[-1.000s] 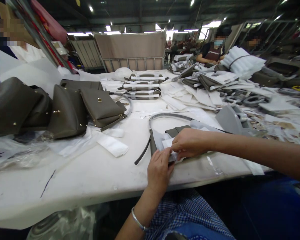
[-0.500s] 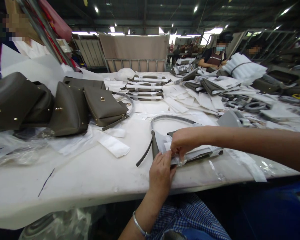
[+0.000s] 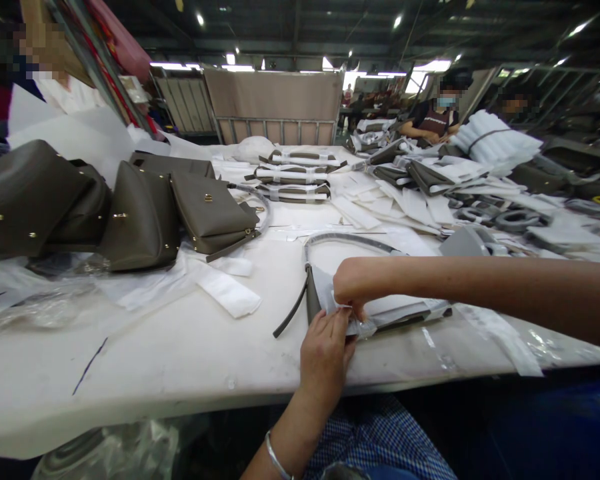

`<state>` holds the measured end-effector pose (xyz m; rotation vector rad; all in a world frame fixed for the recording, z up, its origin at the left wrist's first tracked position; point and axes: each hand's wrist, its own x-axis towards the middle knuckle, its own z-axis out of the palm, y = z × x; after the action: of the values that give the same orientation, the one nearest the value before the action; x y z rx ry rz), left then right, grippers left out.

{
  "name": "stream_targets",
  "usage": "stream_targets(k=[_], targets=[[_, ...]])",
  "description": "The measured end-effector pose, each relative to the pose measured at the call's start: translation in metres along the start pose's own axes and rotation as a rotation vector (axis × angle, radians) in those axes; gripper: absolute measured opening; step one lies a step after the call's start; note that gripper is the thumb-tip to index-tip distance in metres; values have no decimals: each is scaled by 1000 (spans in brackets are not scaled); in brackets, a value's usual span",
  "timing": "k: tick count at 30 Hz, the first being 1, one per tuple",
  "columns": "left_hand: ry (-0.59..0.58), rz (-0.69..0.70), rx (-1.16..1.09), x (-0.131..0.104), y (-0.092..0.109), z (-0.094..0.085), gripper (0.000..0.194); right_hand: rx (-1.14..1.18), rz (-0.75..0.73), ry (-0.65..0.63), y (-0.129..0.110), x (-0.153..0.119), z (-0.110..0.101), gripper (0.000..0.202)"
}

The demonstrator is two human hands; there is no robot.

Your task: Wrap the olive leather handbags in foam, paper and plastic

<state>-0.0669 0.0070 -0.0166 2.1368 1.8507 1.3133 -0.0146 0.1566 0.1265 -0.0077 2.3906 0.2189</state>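
Note:
A grey-brown handbag [image 3: 313, 301] lies near the table's front edge, with white sheet material in its opening and clear plastic wrapping [image 3: 366, 329] along its near rim. Its wrapped handle [image 3: 350, 240] arches out on the far side, and a loose strap [image 3: 291, 312] sticks out leftward. My left hand [image 3: 326, 350] grips the near left rim, fingers bent over it. Coming in from the right, my right hand [image 3: 357, 283] is closed with its fingertips down at the plastic wrapping, close to my left fingers. Part of the fingertips is hidden.
Several finished-looking brown bags [image 3: 213, 207] stand at the left. Behind the work, several wrapped bags [image 3: 295, 175] lie in a row. White paper strips [image 3: 400, 200] and a bundle of white foam [image 3: 497, 137] spread rightward. A masked person [image 3: 433, 123] sits across the table [image 3: 180, 360].
My right hand has shifted slightly left and down over the bag's opening. The left hand keeps its hold at the rim. The whole view has moved slightly.

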Motion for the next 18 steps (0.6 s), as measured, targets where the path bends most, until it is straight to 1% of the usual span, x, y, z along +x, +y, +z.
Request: stream_targets(k=[3, 7, 9, 12, 14, 15, 18], targets=[[-5, -12, 5, 0, 0, 1, 52, 22, -54, 51, 9, 2, 1, 19], [-15, -20, 20, 0, 0, 0, 52, 110, -28, 139, 26, 7, 7, 24], [-15, -15, 25, 0, 0, 0, 53, 211, -12, 180, 37, 12, 15, 29], [3, 2, 50, 0, 0, 0, 54, 444, -40, 262, 52, 16, 37, 34], [9, 28, 79, 0, -1, 0, 53, 617, -28, 380, 60, 16, 56, 37], [7, 41, 91, -1, -1, 0, 51, 689, 10, 454, 63, 15, 65, 37], [-14, 69, 105, -2, 0, 1, 48, 786, 210, 669, 67, 8, 88, 33]])
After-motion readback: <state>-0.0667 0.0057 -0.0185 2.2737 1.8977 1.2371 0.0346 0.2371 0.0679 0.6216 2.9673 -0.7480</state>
